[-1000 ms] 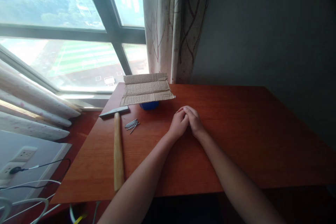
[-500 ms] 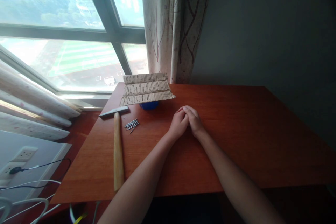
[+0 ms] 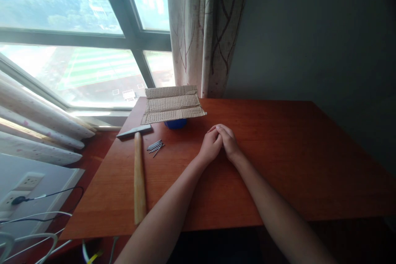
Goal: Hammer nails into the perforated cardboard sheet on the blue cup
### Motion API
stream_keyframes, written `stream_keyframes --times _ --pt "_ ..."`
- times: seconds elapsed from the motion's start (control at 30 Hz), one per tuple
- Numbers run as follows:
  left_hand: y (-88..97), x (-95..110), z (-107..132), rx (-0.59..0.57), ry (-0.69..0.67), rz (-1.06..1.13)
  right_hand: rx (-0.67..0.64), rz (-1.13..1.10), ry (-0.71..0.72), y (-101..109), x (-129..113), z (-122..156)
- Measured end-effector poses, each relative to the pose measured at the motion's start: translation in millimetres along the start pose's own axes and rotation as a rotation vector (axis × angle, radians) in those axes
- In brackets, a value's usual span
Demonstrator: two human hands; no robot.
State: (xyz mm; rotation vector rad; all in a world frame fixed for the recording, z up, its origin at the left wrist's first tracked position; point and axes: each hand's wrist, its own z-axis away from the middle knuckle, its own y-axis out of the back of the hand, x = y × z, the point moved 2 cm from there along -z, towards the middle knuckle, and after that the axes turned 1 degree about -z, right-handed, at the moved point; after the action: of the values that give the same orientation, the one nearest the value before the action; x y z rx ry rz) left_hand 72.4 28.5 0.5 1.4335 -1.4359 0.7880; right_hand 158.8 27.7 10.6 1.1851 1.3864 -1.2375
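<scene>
My left hand (image 3: 212, 145) and my right hand (image 3: 228, 140) rest clasped together on the wooden desk, thumbs side by side and fingers closed against each other. No object shows in them. To their left lies a small pile of several steel nails (image 3: 155, 146). Further left is a hammer (image 3: 140, 177) with a wooden handle pointing toward me and a grey metal head at the far end; my left forearm passes close to the handle's near end. Beyond my hands, a perforated piece of corrugated cardboard (image 3: 173, 103) sits on top of a blue container (image 3: 175, 123), mostly hidden beneath it.
The reddish-brown desk (image 3: 297, 161) extends to the right toward a grey wall (image 3: 309, 33). A window (image 3: 93, 70) and patterned curtains (image 3: 192, 29) stand behind. At lower left are a wall socket (image 3: 30, 181) with a plug and several loose cables (image 3: 46, 216) beside the desk edge.
</scene>
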Motion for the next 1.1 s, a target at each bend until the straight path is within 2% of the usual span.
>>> stream_keyframes --times 1.1 --pt "-0.1 -1.9 1.3 0.002 0.025 0.002 0.01 0.017 -0.015 -0.8 -3.4 0.7"
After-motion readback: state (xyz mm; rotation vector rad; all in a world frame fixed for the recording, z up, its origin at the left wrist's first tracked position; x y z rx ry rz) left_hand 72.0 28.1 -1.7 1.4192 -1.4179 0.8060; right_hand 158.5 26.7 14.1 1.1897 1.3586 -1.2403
